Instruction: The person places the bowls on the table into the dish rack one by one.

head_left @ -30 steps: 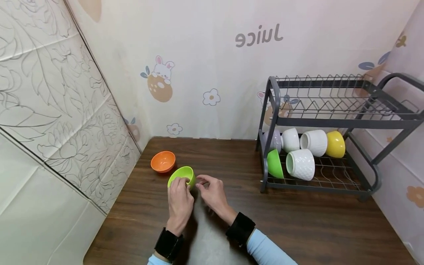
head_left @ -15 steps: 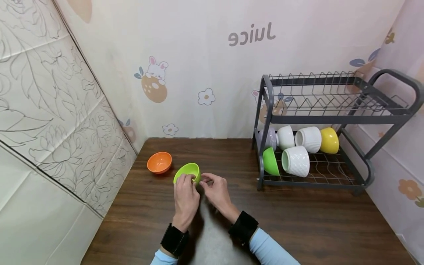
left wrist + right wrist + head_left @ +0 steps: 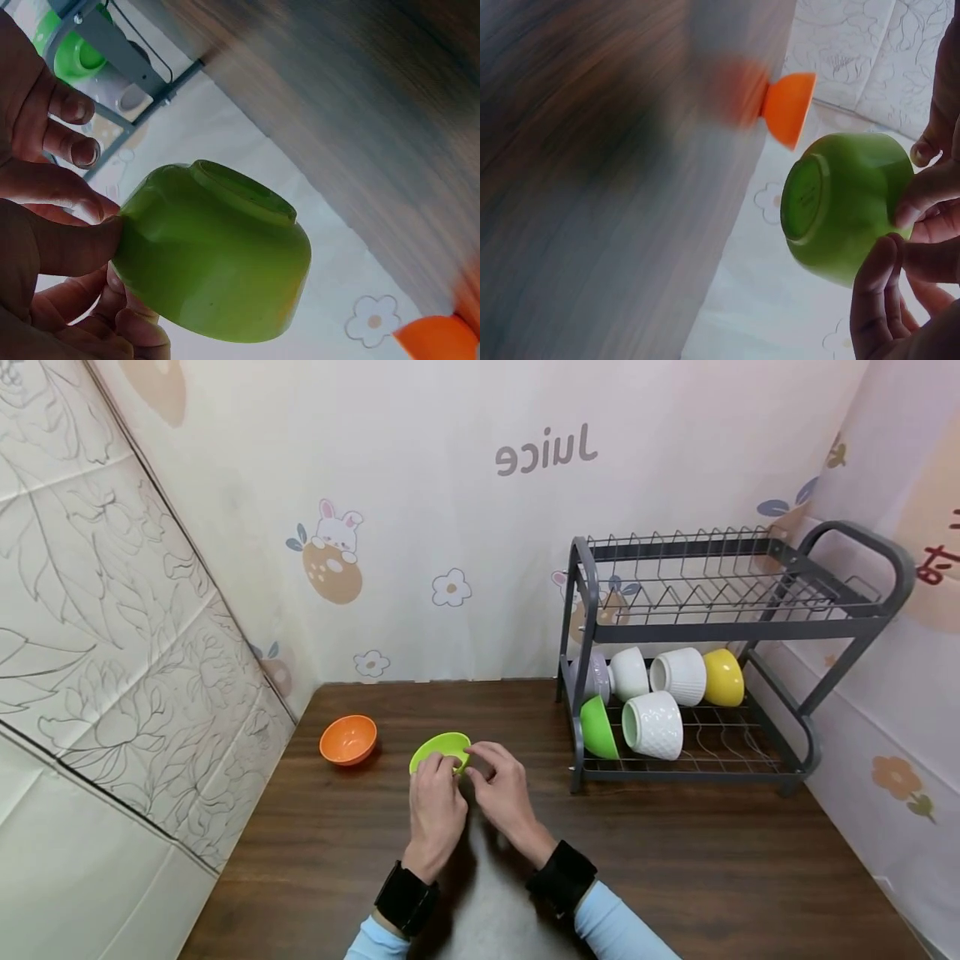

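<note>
A lime green bowl (image 3: 441,750) is held up by its near rim, with its opening facing up. Its outer wall and foot ring show in the left wrist view, where the left thumb presses against the bowl's side (image 3: 217,255). My left hand (image 3: 437,810) pinches the rim with its fingers over the edge. At the bowl's right side, my right hand (image 3: 504,793) has thumb and index finger pinched at the rim. Both sets of fingertips are close together on the bowl (image 3: 847,206) in the right wrist view.
An orange bowl (image 3: 348,740) stands on the wooden table (image 3: 300,860) left of the hands. To the right is a two-tier dish rack (image 3: 705,631). Its lower shelf holds a green bowl (image 3: 598,728), a yellow cup (image 3: 723,678) and several white cups.
The head view has shifted, so the rack and orange bowl appear further left. Both hands and the green bowl have moved right, away from the orange bowl. The right fingers have come onto the rim.
</note>
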{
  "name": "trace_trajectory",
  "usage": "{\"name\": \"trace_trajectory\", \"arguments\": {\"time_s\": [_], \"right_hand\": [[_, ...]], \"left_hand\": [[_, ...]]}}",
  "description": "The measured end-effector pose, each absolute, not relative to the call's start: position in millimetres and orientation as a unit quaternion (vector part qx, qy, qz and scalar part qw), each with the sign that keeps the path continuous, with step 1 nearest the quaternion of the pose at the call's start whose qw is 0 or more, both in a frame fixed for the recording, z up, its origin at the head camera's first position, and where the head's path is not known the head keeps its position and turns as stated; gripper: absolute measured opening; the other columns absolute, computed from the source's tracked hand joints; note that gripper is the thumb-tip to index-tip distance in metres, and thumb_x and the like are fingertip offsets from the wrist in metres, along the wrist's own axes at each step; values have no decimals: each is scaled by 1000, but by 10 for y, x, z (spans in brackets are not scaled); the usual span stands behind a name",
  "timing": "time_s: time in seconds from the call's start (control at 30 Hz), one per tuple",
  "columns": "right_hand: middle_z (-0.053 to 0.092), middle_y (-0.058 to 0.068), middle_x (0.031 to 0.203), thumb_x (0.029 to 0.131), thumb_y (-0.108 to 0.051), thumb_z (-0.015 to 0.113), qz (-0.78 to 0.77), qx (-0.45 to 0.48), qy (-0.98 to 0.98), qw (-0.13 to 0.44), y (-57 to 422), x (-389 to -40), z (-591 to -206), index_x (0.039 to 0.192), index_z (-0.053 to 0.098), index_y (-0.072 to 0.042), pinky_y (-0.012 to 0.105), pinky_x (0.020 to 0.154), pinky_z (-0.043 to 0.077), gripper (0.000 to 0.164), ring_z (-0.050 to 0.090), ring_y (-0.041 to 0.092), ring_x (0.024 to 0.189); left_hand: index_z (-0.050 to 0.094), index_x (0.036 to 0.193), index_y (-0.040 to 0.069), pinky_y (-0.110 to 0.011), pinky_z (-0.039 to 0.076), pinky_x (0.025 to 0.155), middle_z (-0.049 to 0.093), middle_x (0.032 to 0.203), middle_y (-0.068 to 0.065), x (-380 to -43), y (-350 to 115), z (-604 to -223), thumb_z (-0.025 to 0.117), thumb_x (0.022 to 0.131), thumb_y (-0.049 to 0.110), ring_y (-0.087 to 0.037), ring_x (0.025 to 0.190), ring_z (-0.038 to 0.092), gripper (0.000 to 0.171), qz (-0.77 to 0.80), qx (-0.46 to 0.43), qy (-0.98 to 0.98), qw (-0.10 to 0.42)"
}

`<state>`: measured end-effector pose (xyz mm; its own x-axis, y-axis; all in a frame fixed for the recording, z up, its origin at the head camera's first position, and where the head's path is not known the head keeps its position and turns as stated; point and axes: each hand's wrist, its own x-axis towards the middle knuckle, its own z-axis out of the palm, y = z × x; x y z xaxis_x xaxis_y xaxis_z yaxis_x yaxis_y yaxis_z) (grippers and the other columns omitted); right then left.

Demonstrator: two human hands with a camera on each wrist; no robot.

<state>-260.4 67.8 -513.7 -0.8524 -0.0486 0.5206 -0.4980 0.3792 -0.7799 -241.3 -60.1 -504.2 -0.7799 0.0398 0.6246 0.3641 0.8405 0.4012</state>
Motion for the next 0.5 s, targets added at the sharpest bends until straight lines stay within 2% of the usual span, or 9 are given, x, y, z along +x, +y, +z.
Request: {"name": "trace_trajectory", "arguments": {"time_s": [0.2, 0.4, 0.5], "right_hand": [[67, 10, 130, 89, 7, 79, 513, 166, -816, 207, 830, -2594, -5169, 121, 77, -5, 28, 66, 55, 34, 67, 22, 80], [66, 13, 132, 91, 5, 79, 478, 166, -835, 215, 982, -2560, -5190, 121, 77, -4, 32, 73, 58, 32, 70, 18, 86], [66, 9, 132, 93, 0, 79, 433, 165, -856, 230, 1046, -2545, -5197, 121, 77, -7, 30, 70, 57, 30, 69, 13, 81]], "left_hand": [[74, 94, 3, -45, 49, 76, 63, 93, -8, -2453, -490, -5040, 77, 82, -10, -32, 88, 60, 18, -229, -149, -903, 331], [77, 97, 7, -42, 46, 73, 62, 94, -6, -2488, -391, -4991, 79, 82, -6, -30, 89, 60, 19, -207, -185, -901, 332], [79, 97, 9, -40, 44, 72, 62, 93, -4, -2502, -359, -4967, 79, 81, -6, -29, 89, 59, 21, -204, -194, -902, 327]]}}
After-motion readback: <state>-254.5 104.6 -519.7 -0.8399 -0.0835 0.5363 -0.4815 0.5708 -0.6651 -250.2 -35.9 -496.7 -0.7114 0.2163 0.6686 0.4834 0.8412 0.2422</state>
